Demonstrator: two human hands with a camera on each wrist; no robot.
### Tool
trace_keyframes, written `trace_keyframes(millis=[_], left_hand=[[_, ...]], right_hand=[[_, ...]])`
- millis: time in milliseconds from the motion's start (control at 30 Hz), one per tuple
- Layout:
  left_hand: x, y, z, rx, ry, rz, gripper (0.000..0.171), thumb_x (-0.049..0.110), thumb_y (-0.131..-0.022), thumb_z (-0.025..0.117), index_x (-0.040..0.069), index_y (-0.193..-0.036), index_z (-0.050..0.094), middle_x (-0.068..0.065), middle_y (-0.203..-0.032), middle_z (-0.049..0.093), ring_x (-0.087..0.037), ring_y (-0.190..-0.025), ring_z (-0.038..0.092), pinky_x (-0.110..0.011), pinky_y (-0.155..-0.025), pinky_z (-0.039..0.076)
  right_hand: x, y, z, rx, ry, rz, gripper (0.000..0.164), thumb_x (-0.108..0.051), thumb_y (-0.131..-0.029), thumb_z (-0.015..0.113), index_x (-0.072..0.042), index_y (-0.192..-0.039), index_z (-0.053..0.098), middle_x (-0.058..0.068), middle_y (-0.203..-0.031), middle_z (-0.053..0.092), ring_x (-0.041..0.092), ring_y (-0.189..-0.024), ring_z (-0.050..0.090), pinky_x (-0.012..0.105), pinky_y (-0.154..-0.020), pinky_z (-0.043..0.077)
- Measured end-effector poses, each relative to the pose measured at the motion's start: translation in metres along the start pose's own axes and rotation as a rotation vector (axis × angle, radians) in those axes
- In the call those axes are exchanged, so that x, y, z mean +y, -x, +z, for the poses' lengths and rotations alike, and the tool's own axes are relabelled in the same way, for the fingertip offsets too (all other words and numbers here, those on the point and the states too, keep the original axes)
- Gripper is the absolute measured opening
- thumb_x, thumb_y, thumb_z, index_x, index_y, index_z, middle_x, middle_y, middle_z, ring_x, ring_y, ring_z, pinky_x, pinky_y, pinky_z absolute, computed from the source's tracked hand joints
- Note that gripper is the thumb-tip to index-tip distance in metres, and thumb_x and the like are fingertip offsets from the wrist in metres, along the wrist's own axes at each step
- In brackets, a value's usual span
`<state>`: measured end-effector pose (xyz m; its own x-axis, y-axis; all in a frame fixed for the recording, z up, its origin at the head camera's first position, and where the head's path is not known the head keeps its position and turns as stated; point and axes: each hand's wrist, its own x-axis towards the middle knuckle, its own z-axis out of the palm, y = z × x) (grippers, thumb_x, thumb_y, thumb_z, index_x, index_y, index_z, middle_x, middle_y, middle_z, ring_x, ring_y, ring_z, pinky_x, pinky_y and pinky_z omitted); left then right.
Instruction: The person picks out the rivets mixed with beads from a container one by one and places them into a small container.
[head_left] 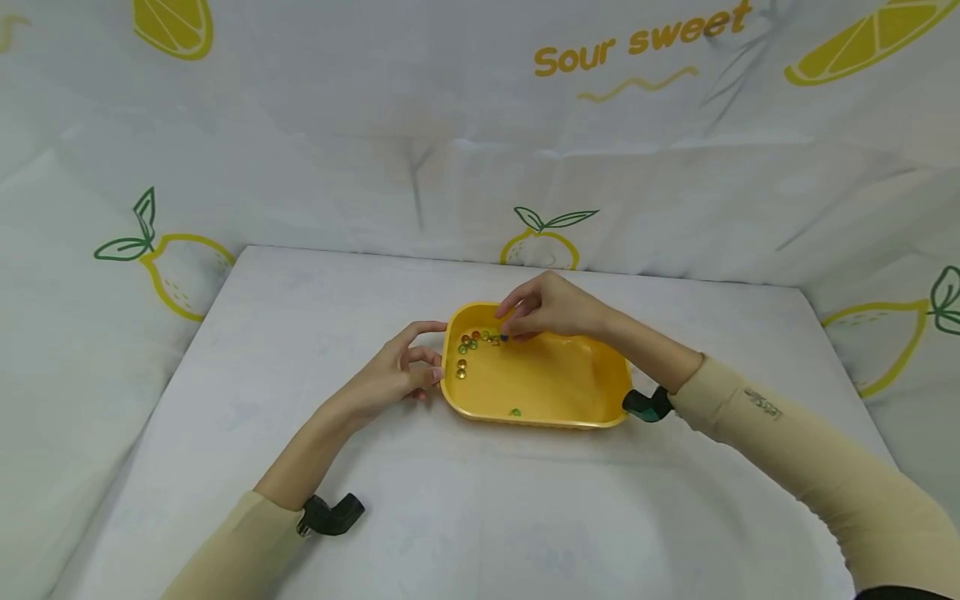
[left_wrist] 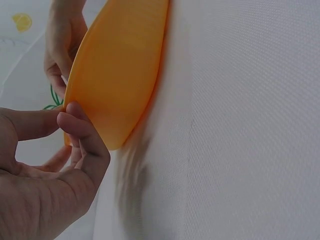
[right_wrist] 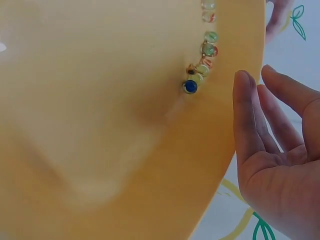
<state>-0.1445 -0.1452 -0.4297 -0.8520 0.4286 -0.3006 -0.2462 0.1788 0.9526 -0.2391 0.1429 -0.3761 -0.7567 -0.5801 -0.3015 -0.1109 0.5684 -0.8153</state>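
Sitting around the middle of a white tabletop [head_left: 480, 500] is a yellow tray [head_left: 555, 379], long side running left to right, with a bunch of little glass marbles [head_left: 473, 344] in it. Most of them are packed into the far left corner, in green, orange and amber. Two amber marbles [head_left: 461, 364] sit just near of that group, by the left wall, and one lone green marble [head_left: 515, 412] is over by the near wall, well apart from the rest.

The left hand [head_left: 392, 371] has its grip on the tray's left end, thumb and fingers pinching the rim. The right hand [head_left: 553, 307] reaches over the far wall, fingertips dipping toward the marbles. Its grip looks loose, fingers softly bent with nothing visible between them. The right wrist view has a dark blue marble [right_wrist: 190, 86] at the end of the row, a bit away from those fingers. Can't really tell if any fingertip touches the tray there.

Both arms are in beige sleeves [head_left: 795, 458], each with a black gadget [head_left: 330, 517] at the wrist. On the far side there's a white lemon-print backdrop [head_left: 300, 100] that says "Sour sweet", lol.
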Motion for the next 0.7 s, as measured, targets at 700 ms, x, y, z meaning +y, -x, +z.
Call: trace_keyframes(millis=[700], left_hand=[[0.0,-0.002,0.002,0.021,-0.031,-0.008,0.071,0.004,-0.098,0.064,0.021,-0.162,0.038,-0.008,-0.112,0.063,-0.024,-0.087,0.061,-0.028,-0.074,0.057]], right_hand=[[0.001,-0.009,0.019,-0.052,0.06,0.05,0.03,-0.005,-0.097,0.079,0.005,-0.125,0.076,0.018,-0.106,0.084,0.027,-0.093,0.083,0.035,-0.083,0.068]])
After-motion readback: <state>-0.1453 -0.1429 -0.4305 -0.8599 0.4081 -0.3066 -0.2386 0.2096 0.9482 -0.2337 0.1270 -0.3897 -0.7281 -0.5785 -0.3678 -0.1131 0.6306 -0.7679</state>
